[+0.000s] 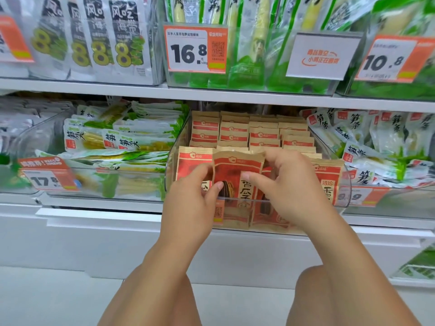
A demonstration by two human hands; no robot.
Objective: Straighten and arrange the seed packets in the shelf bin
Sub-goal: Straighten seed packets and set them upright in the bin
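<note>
Both hands are working the front row of the clear shelf bin (pixel 171 165), at about 6 o'clock of the bin's opening. Left hand (pixel 195 196) is pinching the left edge of the front seed packet (pixel 237 171), thumb tip pressing on the packet face, other fingers curling behind. Right hand (pixel 282 184) is gripping the same packet's right side, thumb lying across the front, fingers wrapping over the top edge toward 12 o'clock. Two-sided grip is probably for keeping the floppy kraft packet upright and square while seating it.

The packet is sitting a bit higher than its neighbours, top edge crumpled, lower part dipping behind the bin's front wall. More packets are standing at 9 and 3 o'clock of it in the front row, and tidy rows of seed packets (pixel 249 132) are stacking back toward 12 o'clock. So judging by this, rear rows are looking done, front row is in progress.

Green bamboo-shoot packs (pixel 122 137) are filling the bin at 9 o'clock; similar packs (pixel 367 142) at 3 o'clock. Price tag (pixel 195 49) is hanging on the shelf above.
</note>
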